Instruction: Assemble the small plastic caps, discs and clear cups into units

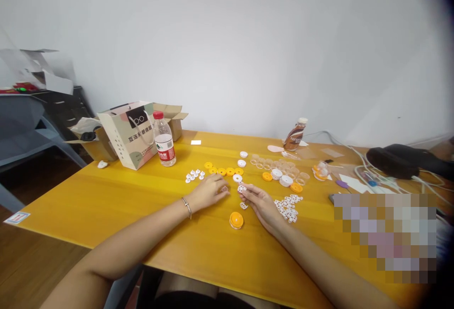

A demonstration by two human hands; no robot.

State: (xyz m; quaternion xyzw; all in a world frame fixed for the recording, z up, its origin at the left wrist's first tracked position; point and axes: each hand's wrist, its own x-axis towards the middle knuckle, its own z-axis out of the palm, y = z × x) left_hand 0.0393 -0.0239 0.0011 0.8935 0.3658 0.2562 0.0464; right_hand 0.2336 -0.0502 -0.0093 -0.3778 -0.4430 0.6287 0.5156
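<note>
Both hands rest on the yellow table point(106, 205), near its middle. The left hand point(209, 192) lies flat with fingers curled down on a small white piece point(224, 188); whether it grips the piece cannot be told. The right hand point(260, 203) pinches a white perforated disc point(241, 188) between its fingertips. An orange cap point(236, 220) lies just near of the hands. A pile of white discs point(288, 206) sits right of the right hand. A water bottle point(164, 139) stands far left.

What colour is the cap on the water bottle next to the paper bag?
Red. The water bottle has a red cap and a red label, seen in the head view.
</note>
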